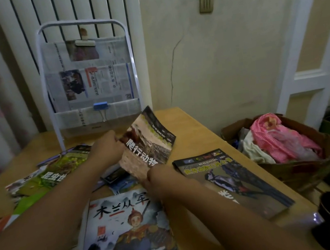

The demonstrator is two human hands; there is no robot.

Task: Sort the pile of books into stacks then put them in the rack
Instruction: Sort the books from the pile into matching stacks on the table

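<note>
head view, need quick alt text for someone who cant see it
Two hands, left hand and right hand, hold a tilted reptile book above a wooden table strewn with other books. A white rack lined with newspaper stands at the table's back edge, and a cardboard box of cloth sits to the right.

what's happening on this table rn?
A person is sorting books on a wooden table. Both hands hold a reptile book tilted up off the table: the left hand grips its upper left edge, the right hand its lower corner. A dark animal book lies flat to the right, an illustrated warrior book in front, others scattered left. The white rack behind holds only newspaper.
</note>
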